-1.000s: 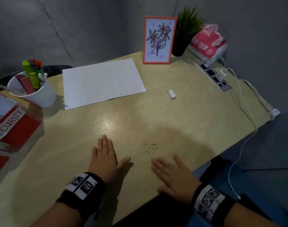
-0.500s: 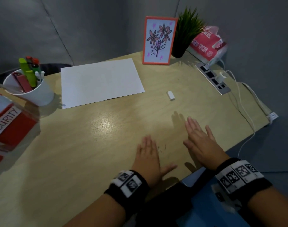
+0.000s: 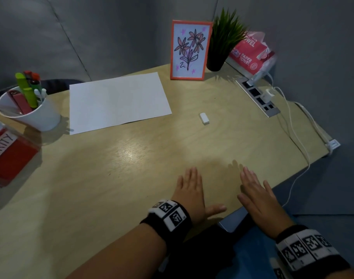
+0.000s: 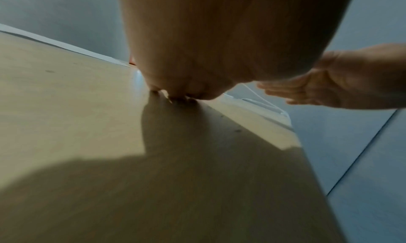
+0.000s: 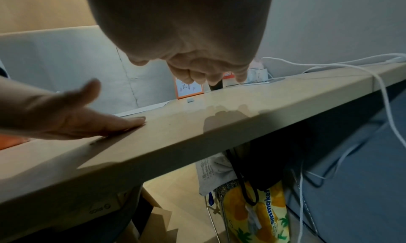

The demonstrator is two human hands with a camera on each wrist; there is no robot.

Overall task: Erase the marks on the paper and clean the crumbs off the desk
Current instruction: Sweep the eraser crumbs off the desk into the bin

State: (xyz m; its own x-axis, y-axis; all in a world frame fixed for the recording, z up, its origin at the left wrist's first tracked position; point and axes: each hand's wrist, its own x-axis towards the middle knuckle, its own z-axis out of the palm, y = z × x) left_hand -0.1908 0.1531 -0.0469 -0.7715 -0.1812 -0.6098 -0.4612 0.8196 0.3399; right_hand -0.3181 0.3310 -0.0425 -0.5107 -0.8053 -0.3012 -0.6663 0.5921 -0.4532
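The white paper (image 3: 117, 101) lies at the back of the wooden desk (image 3: 111, 188); I see no marks on it. A small white eraser (image 3: 204, 118) lies to its right. My left hand (image 3: 189, 190) lies flat on the desk near the front edge, fingers straight, thumb out. The wrist views show a few dark crumbs (image 4: 237, 130) beside it and crumbs (image 5: 94, 143) at the desk's edge by the left hand (image 5: 87, 123). My right hand (image 3: 252, 192) hovers over the front edge with straight fingers and holds nothing; the right hand (image 4: 329, 90) casts a shadow on the wood.
A white cup of markers (image 3: 31, 111) and a red box (image 3: 9, 156) stand at the left. At the back stand a framed flower picture (image 3: 189, 50), a potted plant (image 3: 222, 43) and a paper towel pack (image 3: 250, 55). A power strip (image 3: 256, 97) and white cable (image 3: 299, 148) are at the right.
Both hands have slid right along the front of the desk. The left hand passed over the crumb patch, which no longer shows in the head view. The right hand now hangs over the edge.
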